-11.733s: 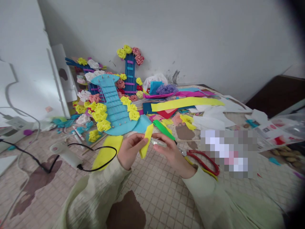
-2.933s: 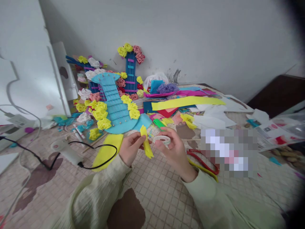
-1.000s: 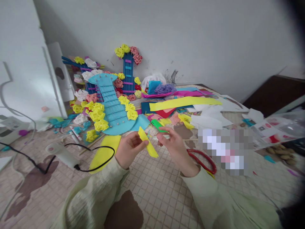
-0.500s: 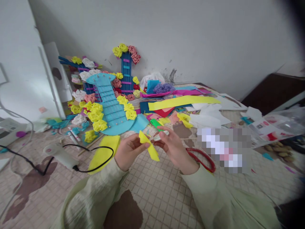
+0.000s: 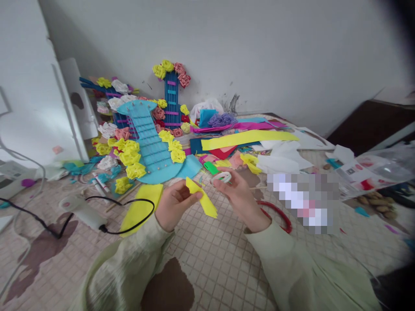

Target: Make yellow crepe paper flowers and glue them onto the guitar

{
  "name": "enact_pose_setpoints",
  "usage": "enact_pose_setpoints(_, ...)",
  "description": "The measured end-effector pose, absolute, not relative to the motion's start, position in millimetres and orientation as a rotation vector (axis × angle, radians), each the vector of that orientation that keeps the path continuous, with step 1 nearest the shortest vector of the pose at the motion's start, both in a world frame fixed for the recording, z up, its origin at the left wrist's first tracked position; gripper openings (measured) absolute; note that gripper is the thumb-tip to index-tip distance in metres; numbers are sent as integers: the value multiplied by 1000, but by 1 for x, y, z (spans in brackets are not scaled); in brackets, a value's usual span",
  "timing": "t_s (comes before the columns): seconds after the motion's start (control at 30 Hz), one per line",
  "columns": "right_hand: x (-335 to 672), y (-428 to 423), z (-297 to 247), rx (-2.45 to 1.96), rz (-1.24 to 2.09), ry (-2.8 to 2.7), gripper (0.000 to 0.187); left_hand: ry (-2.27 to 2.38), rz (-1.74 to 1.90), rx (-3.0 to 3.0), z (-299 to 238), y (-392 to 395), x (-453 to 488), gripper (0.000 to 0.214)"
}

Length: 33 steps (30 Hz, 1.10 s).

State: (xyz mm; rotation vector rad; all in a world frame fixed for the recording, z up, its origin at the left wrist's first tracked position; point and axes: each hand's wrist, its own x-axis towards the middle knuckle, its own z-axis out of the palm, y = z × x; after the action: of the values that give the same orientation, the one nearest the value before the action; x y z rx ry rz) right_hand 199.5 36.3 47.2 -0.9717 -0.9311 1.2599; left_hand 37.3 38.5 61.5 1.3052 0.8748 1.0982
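Between the thumb and fingers of my left hand (image 5: pixel 173 205) is a folded strip of yellow crepe paper (image 5: pixel 204 199), slanting down to the right. My right hand (image 5: pixel 241 201) pinches a small white ring-shaped roll (image 5: pixel 222 177), its open centre partly showing; whether it is tape or thread I cannot tell. A gap separates the roll from the yellow strip. Just beyond my right fingers lies a bright green object (image 5: pixel 210 167), partly hidden. Red looped handles (image 5: pixel 280 214), like those of scissors, rest beside my right wrist, which covers part of them.
A light-blue guitar-shaped craft piece (image 5: pixel 152 142) with yellow paper flowers leans behind. Left lies a white handled device (image 5: pixel 82 211) on a black cable, near a yellow sheet (image 5: pixel 139 211). A long yellow strip (image 5: pixel 249 139) tops papers behind; a plastic bag (image 5: pixel 372 168) lies right.
My right hand has drawn slightly away from the yellow strip and turned the white roll, so its ring shape shows more. My left hand has barely moved.
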Motion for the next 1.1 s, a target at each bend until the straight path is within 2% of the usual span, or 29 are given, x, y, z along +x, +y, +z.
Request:
enact_pose_setpoints(0.47,200,33,48,-1092,1011,-1214,51,814,1091,1297,57,39,37,14)
enact_pose_setpoints(1.1,197,30,49,-1129,1013,-1268,49,813,1120,1354,57,38,36,14)
